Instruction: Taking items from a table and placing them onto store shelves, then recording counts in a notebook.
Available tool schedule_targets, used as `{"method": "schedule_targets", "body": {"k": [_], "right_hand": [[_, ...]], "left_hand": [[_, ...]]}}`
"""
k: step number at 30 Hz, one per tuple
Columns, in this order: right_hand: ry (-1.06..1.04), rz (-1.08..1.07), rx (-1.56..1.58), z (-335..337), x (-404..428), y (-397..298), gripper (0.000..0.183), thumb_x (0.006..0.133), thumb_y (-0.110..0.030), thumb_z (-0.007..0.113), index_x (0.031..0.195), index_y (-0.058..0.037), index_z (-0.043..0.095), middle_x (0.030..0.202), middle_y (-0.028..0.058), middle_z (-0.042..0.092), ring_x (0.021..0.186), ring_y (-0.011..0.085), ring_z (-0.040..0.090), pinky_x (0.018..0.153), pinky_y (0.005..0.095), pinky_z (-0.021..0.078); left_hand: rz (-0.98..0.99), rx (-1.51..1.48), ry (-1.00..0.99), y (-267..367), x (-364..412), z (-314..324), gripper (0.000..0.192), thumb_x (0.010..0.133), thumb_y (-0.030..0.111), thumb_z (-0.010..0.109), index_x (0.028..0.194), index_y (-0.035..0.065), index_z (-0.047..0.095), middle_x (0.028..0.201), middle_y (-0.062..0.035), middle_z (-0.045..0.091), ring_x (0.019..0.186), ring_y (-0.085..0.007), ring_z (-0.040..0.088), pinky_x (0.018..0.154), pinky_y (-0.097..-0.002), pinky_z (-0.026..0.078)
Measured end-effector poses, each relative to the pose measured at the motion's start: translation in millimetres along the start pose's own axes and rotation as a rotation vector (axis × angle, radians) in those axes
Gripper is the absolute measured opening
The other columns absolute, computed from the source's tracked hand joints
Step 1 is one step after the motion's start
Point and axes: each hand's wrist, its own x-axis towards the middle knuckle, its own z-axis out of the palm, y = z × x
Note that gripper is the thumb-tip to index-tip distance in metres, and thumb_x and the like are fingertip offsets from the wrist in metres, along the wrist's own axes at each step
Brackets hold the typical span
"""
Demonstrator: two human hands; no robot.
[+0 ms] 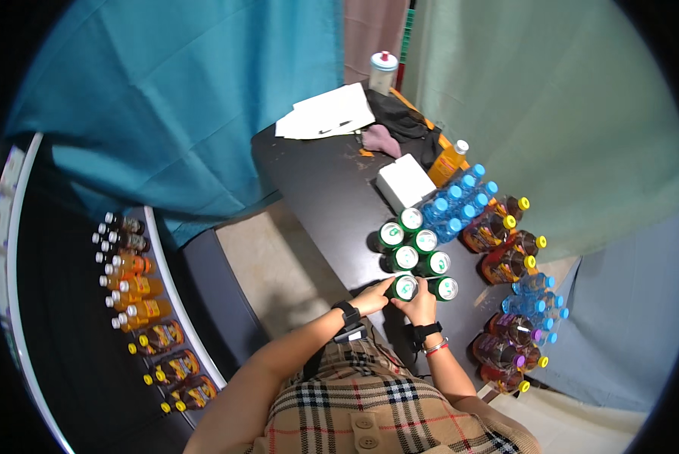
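Several green drink cans with silver tops stand in two rows on the dark table (317, 198). My left hand (375, 297) and my right hand (420, 303) are on either side of the nearest green can (404, 288) in the left row, fingers touching its sides. Just right of my right hand stands another green can (446, 289). Beyond the cans are small clear bottles with blue caps (454, 196). Dark wristbands are on both wrists.
Brown drink bottles with yellow caps (504, 264) and more blue-capped bottles (538, 298) line the table's right side. A white box (406, 183), an orange bottle (448, 163) and papers (325, 113) lie farther off. At left, a shelf edge (183, 318) borders rows of bottles (141, 286).
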Motion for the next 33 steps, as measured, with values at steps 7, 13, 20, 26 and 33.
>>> {"method": "schedule_targets", "body": {"k": [7, 13, 20, 26, 33], "right_hand": [[-0.35, -0.027, 0.733, 16.1, 1.4, -100.1, 0.058, 0.061, -0.016, 0.079, 0.107, 0.0011, 0.049, 0.095, 0.0082, 0.06, 0.086, 0.0139, 0.057, 0.076, 0.0265, 0.0465], [-0.54, -0.498, 0.874, 49.7, -24.4, -228.9, 0.062, 0.06, -0.008, 0.078, 0.111, -0.0007, 0.045, 0.102, 0.0057, 0.054, 0.093, 0.0146, 0.052, 0.082, 0.0276, 0.0432], [-0.814, -0.945, 0.986, 61.8, -110.9, -394.7, 0.074, 0.057, -0.009, 0.079, 0.119, -0.0012, 0.039, 0.106, 0.0065, 0.048, 0.1, 0.0153, 0.048, 0.088, 0.0279, 0.0394], [-0.979, -1.352, 1.028, 46.1, -204.3, -519.2, 0.079, 0.054, -0.009, 0.079, 0.122, -0.0005, 0.041, 0.112, 0.0073, 0.043, 0.105, 0.0166, 0.046, 0.091, 0.0292, 0.0359], [-1.243, -1.736, 1.243, 17.6, -279.0, -626.0, 0.077, 0.057, -0.001, 0.077, 0.123, 0.0019, 0.038, 0.116, 0.0104, 0.047, 0.109, 0.0177, 0.046, 0.093, 0.0298, 0.039]], "left_hand": [[0.298, 0.096, 0.276, 30.4, -118.8, -71.8, 0.068, 0.07, -0.006, 0.039, 0.135, 0.0053, 0.024, 0.141, -0.0149, 0.022, 0.132, -0.0264, 0.017, 0.106, -0.0344, 0.017], [0.332, 0.618, 0.849, 59.4, -242.8, -85.2, 0.072, 0.07, -0.001, 0.046, 0.135, -0.0033, 0.014, 0.143, -0.019, 0.009, 0.132, -0.0361, 0.006, 0.107, -0.0412, 0.013], [0.51, 0.689, 1.405, 93.4, -378.3, -94.7, 0.081, 0.067, -0.003, 0.048, 0.135, -0.0054, 0.004, 0.141, -0.0241, 0.003, 0.131, -0.041, 0.002, 0.107, -0.0452, 0.009], [0.544, 0.959, 1.735, 137.1, -502.1, -94.0, 0.081, 0.069, 0.002, 0.05, 0.136, -0.0047, 0.004, 0.141, -0.0257, 0.0, 0.131, -0.043, -0.001, 0.105, -0.0481, 0.004], [0.768, 1.006, 1.912, 192.0, -587.8, -101.5, 0.079, 0.071, 0.008, 0.049, 0.135, -0.0073, 0.005, 0.141, -0.0271, -0.001, 0.131, -0.0425, -0.004, 0.105, -0.0467, 0.002]]}}
